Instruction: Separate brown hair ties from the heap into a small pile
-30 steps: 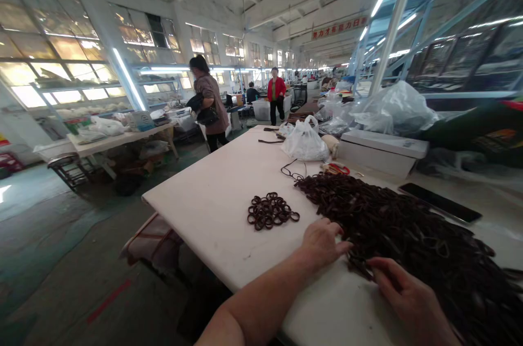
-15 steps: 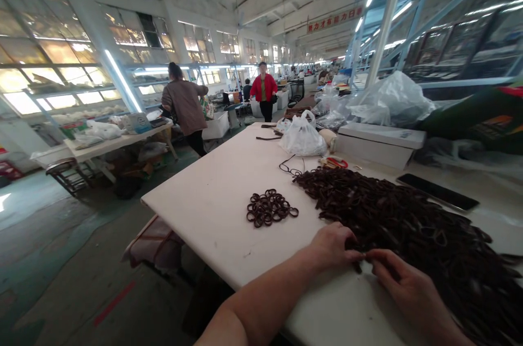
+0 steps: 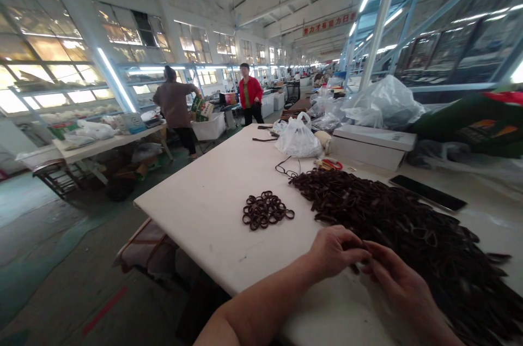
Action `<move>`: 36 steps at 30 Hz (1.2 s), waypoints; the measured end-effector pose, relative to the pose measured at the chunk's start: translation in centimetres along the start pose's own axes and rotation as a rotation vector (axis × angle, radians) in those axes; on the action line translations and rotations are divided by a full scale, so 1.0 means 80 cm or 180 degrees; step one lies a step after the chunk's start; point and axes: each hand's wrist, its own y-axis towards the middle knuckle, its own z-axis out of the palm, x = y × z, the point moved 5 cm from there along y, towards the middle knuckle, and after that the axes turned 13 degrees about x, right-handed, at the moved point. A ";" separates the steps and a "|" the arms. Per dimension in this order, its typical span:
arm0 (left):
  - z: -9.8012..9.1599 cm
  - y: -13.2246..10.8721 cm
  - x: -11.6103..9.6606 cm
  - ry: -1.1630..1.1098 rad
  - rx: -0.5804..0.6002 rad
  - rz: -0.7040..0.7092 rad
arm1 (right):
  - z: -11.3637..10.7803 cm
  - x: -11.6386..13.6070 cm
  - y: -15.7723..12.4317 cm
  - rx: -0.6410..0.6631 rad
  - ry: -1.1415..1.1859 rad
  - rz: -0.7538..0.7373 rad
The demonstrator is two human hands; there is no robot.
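My left hand (image 3: 335,250) is closed in a pinch on a small dark brown loop (image 3: 354,268), mostly hidden by the fingers. My right hand (image 3: 394,272) meets it fingertip to fingertip, its thumb and forefinger pinching at the same piece. Both hands are just above the white table (image 3: 196,199), at the near edge of a large heap of dark brown strips and loops (image 3: 379,215). Farther left lies a small group of round brown loops (image 3: 265,210), apart from the heap.
Beyond the heap are red-handled scissors (image 3: 333,164), glasses (image 3: 288,168), a tied white plastic bag (image 3: 299,139) and a white box (image 3: 371,144). A black phone (image 3: 427,192) lies at the right. A person in red (image 3: 250,94) and another in brown (image 3: 175,109) stand past the table.
My right hand has come closer to the left, and their fingertips now overlap at the loop. The person in red has come nearer. The view has shifted slightly right.
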 end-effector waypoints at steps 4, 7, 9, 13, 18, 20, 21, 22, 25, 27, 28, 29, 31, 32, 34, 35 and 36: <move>0.018 -0.002 -0.007 -0.0051 0.0283 0.0304 | 0.002 0.010 0.000 0.0193 0.0340 0.0021; 0.022 -0.001 -0.006 0.0121 0.0443 0.0340 | -0.002 0.011 -0.001 0.0152 0.0445 0.0114; 0.021 -0.001 -0.004 0.0195 0.0486 0.0291 | -0.006 0.009 -0.002 0.0117 0.0515 0.0157; 0.021 -0.001 0.003 0.0262 0.0501 0.0288 | -0.011 0.006 -0.006 0.0202 0.0691 0.0154; 0.022 -0.002 0.009 0.0409 0.0548 0.0338 | -0.009 0.003 -0.010 0.0186 0.0887 0.0305; 0.021 -0.003 0.006 0.0529 0.0626 0.0380 | -0.009 0.002 -0.010 0.0076 0.0850 0.0351; 0.021 -0.003 0.003 0.0582 0.0695 0.0403 | -0.008 0.002 -0.009 0.0029 0.0805 0.0327; 0.021 -0.004 0.001 0.0615 0.0766 0.0426 | -0.009 0.003 -0.008 -0.0022 0.0755 0.0279; 0.023 -0.004 0.000 0.0487 0.0873 0.0460 | -0.011 0.005 -0.006 -0.0116 0.0591 0.0138; 0.025 -0.004 0.007 0.0101 0.0865 0.0285 | -0.012 0.004 -0.005 -0.0113 0.0458 0.0120; 0.028 -0.004 0.013 -0.0202 0.0891 0.0130 | -0.012 0.004 -0.005 -0.0100 0.0386 0.0122; 0.033 -0.004 0.020 -0.0552 0.0946 -0.0054 | -0.013 0.003 -0.004 -0.0093 0.0313 0.0124; 0.042 -0.005 0.031 -0.1199 0.1058 -0.0410 | -0.014 0.000 -0.004 -0.0077 0.0167 0.0131; 0.045 -0.006 0.035 -0.1425 0.1097 -0.0547 | -0.014 -0.001 -0.004 -0.0058 0.0084 0.0138; 0.048 -0.006 0.040 -0.1654 0.1111 -0.0750 | -0.014 -0.003 -0.004 0.0037 -0.0094 0.0178; 0.048 -0.006 0.040 -0.1718 0.1115 -0.0816 | -0.013 -0.004 -0.004 0.0086 -0.0164 0.0200; 0.047 -0.005 0.041 -0.1784 0.1135 -0.0859 | -0.014 -0.004 -0.005 0.0124 -0.0212 0.0223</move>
